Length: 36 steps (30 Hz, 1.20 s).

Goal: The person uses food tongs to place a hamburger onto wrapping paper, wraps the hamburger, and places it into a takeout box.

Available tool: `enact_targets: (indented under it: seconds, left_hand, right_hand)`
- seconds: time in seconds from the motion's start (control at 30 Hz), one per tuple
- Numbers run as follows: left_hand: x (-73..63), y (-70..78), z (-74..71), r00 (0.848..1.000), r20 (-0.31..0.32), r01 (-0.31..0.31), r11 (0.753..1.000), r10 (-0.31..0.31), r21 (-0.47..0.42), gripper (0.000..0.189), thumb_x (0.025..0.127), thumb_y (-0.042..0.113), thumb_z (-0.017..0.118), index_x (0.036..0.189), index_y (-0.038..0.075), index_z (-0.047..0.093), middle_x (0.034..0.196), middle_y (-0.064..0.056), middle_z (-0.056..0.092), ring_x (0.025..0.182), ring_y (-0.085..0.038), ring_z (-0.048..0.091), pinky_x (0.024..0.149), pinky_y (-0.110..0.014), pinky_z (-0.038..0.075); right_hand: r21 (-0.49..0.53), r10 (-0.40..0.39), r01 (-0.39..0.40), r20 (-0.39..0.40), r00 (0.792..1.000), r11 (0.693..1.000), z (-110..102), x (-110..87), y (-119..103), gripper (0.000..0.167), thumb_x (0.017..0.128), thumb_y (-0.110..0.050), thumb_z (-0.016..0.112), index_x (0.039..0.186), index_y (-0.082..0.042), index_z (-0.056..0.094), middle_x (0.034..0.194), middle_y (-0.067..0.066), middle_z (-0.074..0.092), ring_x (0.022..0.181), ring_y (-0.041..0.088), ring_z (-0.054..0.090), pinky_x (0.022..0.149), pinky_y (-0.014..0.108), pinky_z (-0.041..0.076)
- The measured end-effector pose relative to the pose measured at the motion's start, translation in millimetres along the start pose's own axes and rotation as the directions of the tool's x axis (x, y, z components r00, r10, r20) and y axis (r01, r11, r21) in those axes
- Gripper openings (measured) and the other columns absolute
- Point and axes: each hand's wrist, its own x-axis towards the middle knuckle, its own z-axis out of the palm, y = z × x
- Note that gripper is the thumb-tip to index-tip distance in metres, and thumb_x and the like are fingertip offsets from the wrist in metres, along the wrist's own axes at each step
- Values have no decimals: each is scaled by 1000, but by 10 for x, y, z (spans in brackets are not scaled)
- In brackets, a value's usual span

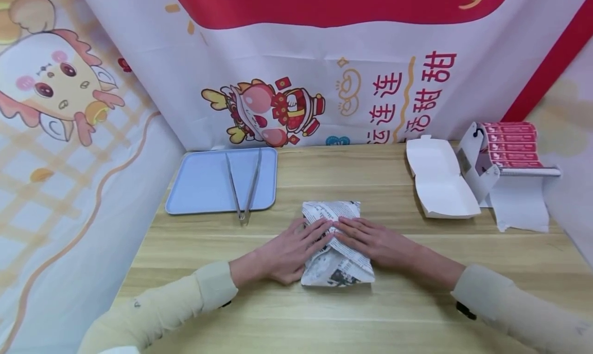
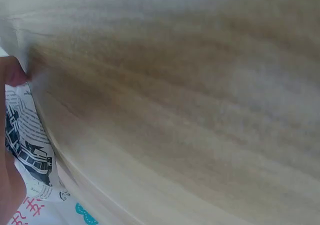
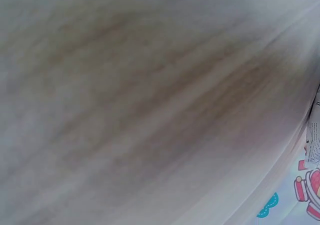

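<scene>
Head view: we note left hand point(image 1: 293, 245) and right hand point(image 1: 382, 241) straight-fingered on the newsprint-patterned wrapper point(image 1: 339, 264), apparently keeping folds down, short of tabletop's back edge point(image 1: 343, 163).

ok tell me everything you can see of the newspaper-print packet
The newspaper-print packet is roughly rectangular, pale with dark print, and looks like paper. Overlapping folds show on top, one edge slanting towards its right side. It lies on the wooden table, one end towards the person. The left hand and right hand rest on it from either side. Any contents are hidden.
</scene>
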Motion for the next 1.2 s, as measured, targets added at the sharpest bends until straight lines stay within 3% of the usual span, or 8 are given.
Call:
enact_targets:
  seconds: [0.13,0.27,0.43,0.67,0.77,0.9,1.03,1.2]
  left_hand:
    - [2,-9,26,1000,-4,-23,1000,23,-3,93,92,56,46,161,14,-1,167,-15,-15,156,-33,-9,121,-58,20]
    - [5,5,68,1000,-20,-22,1000,22,-2,101,89,73,42,161,15,-1,167,-14,-16,155,-33,-11,122,-59,16]
    - [19,58,153,999,-51,-4,1000,6,24,94,94,64,40,161,14,-1,168,-12,-11,156,-30,-6,122,-57,16]
    - [-5,16,103,999,-33,-34,996,37,83,103,88,63,51,161,12,0,169,-9,-6,157,-26,-4,123,-52,16]
    - [-4,-23,82,998,-12,-65,996,66,65,100,91,59,50,161,12,-2,169,-10,-10,156,-26,-8,123,-51,15]
    - [12,-86,66,996,-7,-93,994,94,53,96,91,53,50,161,12,-3,168,-12,-12,156,-28,-8,123,-52,16]
    - [33,-149,77,995,-32,-94,994,96,47,92,93,51,48,161,14,-1,168,-12,-10,156,-27,-6,123,-52,18]
    - [58,-176,169,991,-70,-110,994,111,13,84,97,57,39,162,15,4,168,-14,-9,157,-28,-4,122,-52,18]
  right_hand:
    - [71,39,-41,29,999,997,-5,-21,7,55,109,-33,17,155,-7,33,163,12,32,150,30,29,128,35,7]
    - [111,50,-56,54,997,992,8,-35,10,60,106,-38,20,157,-7,28,164,11,27,153,29,23,127,30,-3]
    - [73,33,-36,52,998,997,25,-48,6,57,109,-36,17,157,-7,29,164,11,28,152,29,25,127,33,-1]
    - [46,28,-30,30,999,998,46,-45,18,55,110,-32,14,156,-7,30,163,11,30,152,28,26,128,34,1]
    - [77,34,-36,31,999,996,52,-42,18,57,109,-34,15,156,-6,32,163,11,31,151,29,26,127,32,0]
    - [182,93,-102,55,994,978,47,-26,30,57,108,-37,29,158,-10,28,165,9,26,154,26,19,126,26,-1]
    - [268,162,-175,68,984,947,44,-7,53,63,105,-36,44,159,-13,23,167,7,22,156,21,11,124,21,-2]
    - [345,215,-224,65,974,911,73,-15,31,65,104,-31,49,159,-10,23,167,9,21,156,22,14,123,18,0]
